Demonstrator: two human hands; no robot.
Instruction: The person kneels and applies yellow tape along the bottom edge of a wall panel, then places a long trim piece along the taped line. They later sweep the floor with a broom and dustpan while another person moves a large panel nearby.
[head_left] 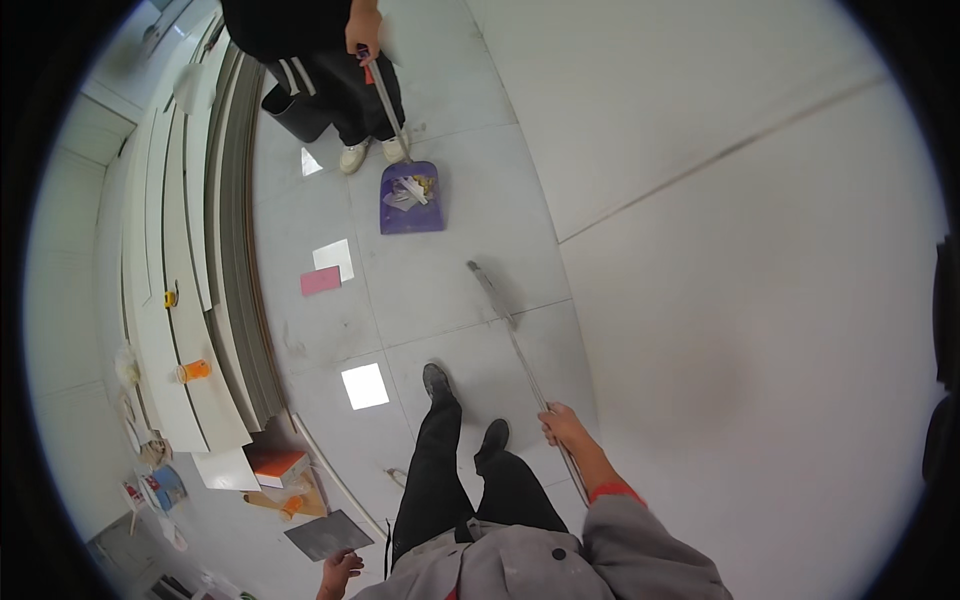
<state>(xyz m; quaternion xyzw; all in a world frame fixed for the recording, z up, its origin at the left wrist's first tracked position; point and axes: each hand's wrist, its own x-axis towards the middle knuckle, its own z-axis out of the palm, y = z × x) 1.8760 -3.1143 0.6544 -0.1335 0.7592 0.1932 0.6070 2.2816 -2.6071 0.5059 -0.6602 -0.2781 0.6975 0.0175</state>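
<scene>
My right hand (pixel 563 424) is wrapped round the thin handle of a broom (pixel 490 290). The broom's narrow grey head rests on the tiled floor (pixel 430 285), ahead of my feet. Low in the picture, my left hand (pixel 342 568) hangs with loosely bent fingers, apart and with nothing visible in them. It is nearest to a dark grey flat sheet (pixel 328 536). Farther off, a person's hand (pixel 364 32) holds the long handle of a purple dustpan (pixel 410 223). Paper scraps and other bits of litter (pixel 410 190) lie in the pan, which sits on the floor.
Long stacked boards (pixel 185 240) line the left side, bearing a yellow tape measure (pixel 171 298) and an orange jar (pixel 194 371). A pink rectangle (pixel 321 281) lies on the floor. A dark bin (pixel 292 115) stands beside the person. A pale wall (pixel 720 330) rises at right.
</scene>
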